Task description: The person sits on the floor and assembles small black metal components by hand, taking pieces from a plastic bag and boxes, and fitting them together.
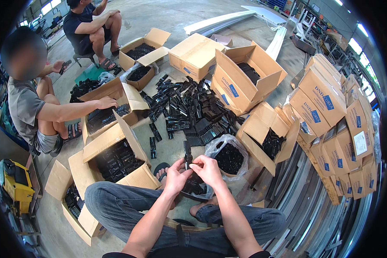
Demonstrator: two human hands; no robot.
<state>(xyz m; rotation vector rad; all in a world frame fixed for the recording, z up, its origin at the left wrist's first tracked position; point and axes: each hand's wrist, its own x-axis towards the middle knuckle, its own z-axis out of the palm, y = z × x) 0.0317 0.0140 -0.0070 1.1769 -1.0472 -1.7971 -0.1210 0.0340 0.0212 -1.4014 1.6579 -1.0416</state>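
While your left hand (pixel 176 175) and right hand (pixel 207 169) pinch one small black part (pixel 188 160) between closed fingertips above your knees, the clear bag (pixel 226 157) just beyond holds more black parts, as does the open carton (pixel 116 161) at your left. Your fingers hide the part's lower end.

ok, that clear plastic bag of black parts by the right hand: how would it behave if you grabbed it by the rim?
The clear plastic bag looks thin and crinkled, so the rim would probably bunch up and stretch. It is well filled with black parts, so likely heavy for its size and saggy. Its open mouth suggests parts could spill if it tips.
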